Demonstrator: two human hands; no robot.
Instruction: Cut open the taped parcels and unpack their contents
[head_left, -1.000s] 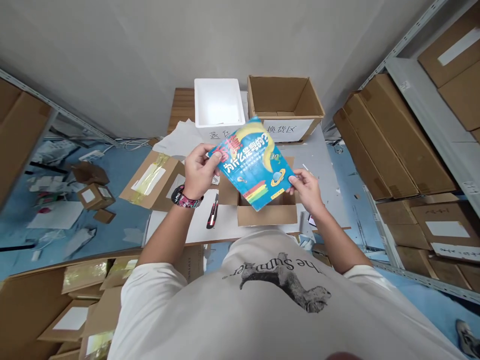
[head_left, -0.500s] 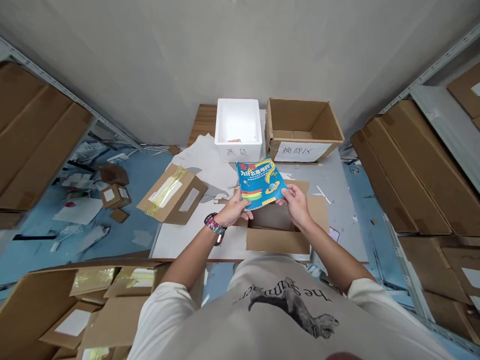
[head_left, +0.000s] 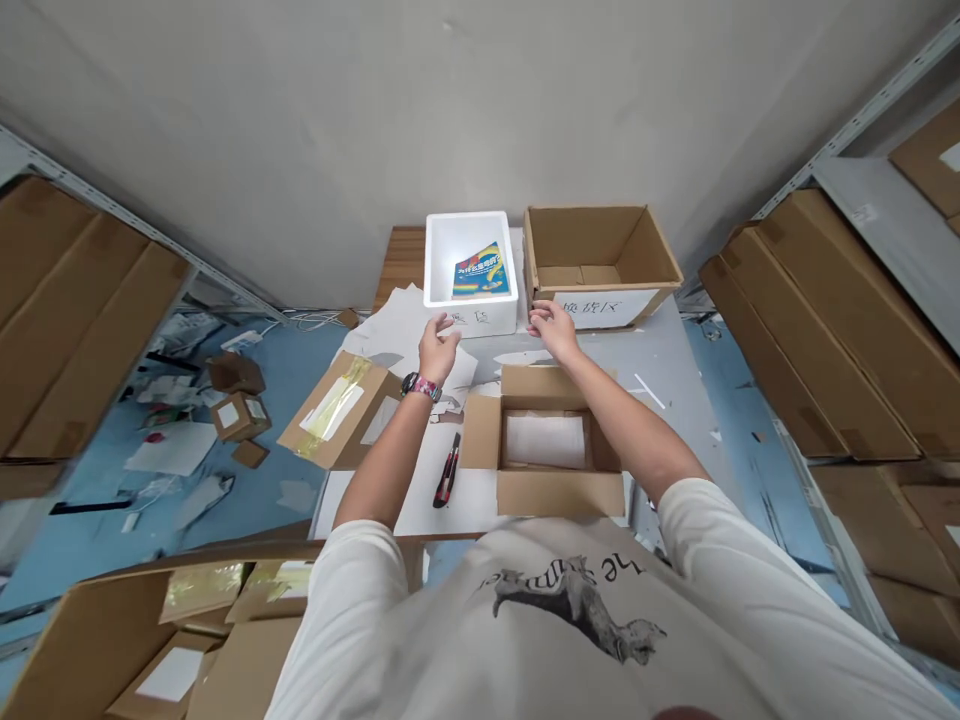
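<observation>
Our left hand (head_left: 439, 348) and right hand (head_left: 553, 332) are half-curled, holding nothing; the blue children's book (head_left: 480, 275) lies, perhaps tilted, in the white foam box (head_left: 502, 318). If we knock its rim, the book could slide.

Surface (head_left: 401, 262), far left corner: wood-grain finish. Far edge: white bin (head_left: 442, 245), smooth matt foam; inside it, book (head_left: 481, 273), smooth printed-paper cover. Near edge: open carton (head_left: 561, 493), matt cardboard. Left edge: taped carton (head_left: 358, 415), matt cardboard under glossy yellowish tape (head_left: 355, 372).
</observation>
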